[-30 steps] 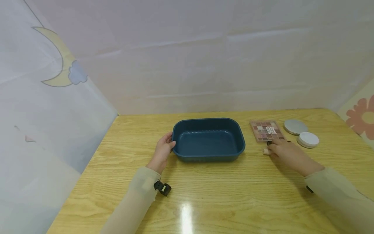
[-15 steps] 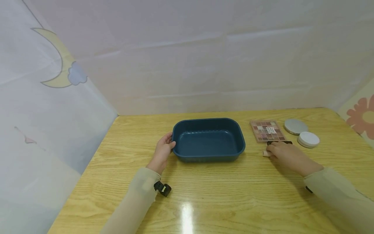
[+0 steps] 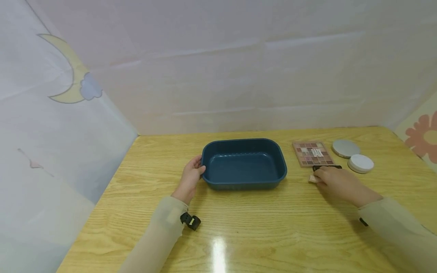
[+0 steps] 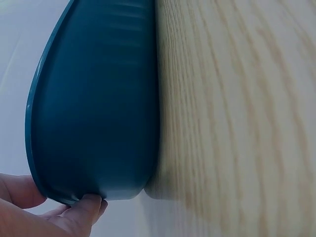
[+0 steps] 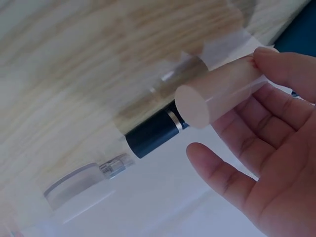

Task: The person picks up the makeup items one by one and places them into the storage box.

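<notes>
My left hand (image 3: pixel 188 180) grips the left end of a dark blue rectangular basin (image 3: pixel 244 168), thumb on the rim and fingers behind it. In the left wrist view the basin wall (image 4: pixel 98 108) fills much of the picture. On the right, my right hand (image 3: pixel 336 185) pinches a beige-pink cylindrical tube (image 5: pixel 222 91), perhaps a lipstick, near one end between thumb and fingers. Just beyond that hand lies a black tube (image 3: pixel 327 167) with a gold band, clearer in the right wrist view. Whether the pink tube touches the table is unclear.
Behind the right hand lies an eyeshadow palette (image 3: pixel 308 150). A silver round compact (image 3: pixel 346 148) and a white round compact (image 3: pixel 361 163) sit to its right. The wooden table (image 3: pixel 259 227) meets a pale cloth backdrop (image 3: pixel 218 76) at the back and sides.
The pink tube's visible end has shifted and tilted slightly in my right hand, which has barely moved. More of the black tube shows than a second ago. My left hand and the basin stay put.
</notes>
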The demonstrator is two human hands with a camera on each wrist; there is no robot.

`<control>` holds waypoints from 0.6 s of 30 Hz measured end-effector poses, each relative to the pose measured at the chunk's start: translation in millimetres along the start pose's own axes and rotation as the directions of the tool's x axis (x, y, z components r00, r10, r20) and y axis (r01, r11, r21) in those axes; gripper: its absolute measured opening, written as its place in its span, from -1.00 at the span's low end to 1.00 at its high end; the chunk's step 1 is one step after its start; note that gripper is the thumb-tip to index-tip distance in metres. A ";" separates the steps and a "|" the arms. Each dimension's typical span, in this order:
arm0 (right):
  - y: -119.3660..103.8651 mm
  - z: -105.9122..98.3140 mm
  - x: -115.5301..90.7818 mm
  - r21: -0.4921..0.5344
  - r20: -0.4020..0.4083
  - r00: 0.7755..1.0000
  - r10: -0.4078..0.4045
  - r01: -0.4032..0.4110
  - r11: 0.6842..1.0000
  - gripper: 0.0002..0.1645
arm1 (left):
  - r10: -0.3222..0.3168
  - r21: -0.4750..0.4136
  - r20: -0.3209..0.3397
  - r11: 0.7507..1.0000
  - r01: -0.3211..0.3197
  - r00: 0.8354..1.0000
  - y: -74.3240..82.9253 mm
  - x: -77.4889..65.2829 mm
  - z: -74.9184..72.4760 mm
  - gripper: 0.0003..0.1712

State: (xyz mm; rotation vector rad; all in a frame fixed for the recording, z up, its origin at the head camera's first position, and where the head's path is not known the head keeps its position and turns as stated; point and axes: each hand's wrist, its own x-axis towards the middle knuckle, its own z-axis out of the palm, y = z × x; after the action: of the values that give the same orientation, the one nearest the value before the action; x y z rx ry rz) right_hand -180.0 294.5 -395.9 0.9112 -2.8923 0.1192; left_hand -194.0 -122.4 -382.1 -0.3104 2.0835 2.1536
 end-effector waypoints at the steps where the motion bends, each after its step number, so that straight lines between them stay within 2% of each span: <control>1: 0.0 -1.6 -0.5 0.001 0.004 1.000 0.003 -0.003 1.000 -0.80 | -0.001 0.004 -0.001 1.000 0.001 1.000 0.2 -0.4 0.4 -0.42; 6: -3.5 -8.8 -0.8 0.048 0.032 0.999 0.017 -0.018 0.999 -0.83 | -0.001 0.007 -0.007 1.000 0.001 1.000 0.4 -1.8 0.6 -0.42; 13: -11.4 -18.8 3.1 0.150 0.122 0.987 0.102 -0.120 0.981 -0.69 | 0.012 0.007 -0.002 1.000 -0.012 1.000 0.9 -1.9 0.7 -0.41; 18: -15.6 -23.8 3.2 0.176 0.094 0.992 0.089 -0.105 0.979 -0.76 | 0.011 0.005 -0.002 1.000 -0.011 1.000 0.9 -2.1 1.0 -0.41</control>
State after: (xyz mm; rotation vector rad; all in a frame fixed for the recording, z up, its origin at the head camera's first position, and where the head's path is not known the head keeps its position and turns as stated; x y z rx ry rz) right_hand -171.8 282.5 -371.2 0.8194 -3.0460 0.3647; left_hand -192.3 -121.3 -380.7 -0.3019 2.0966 2.1542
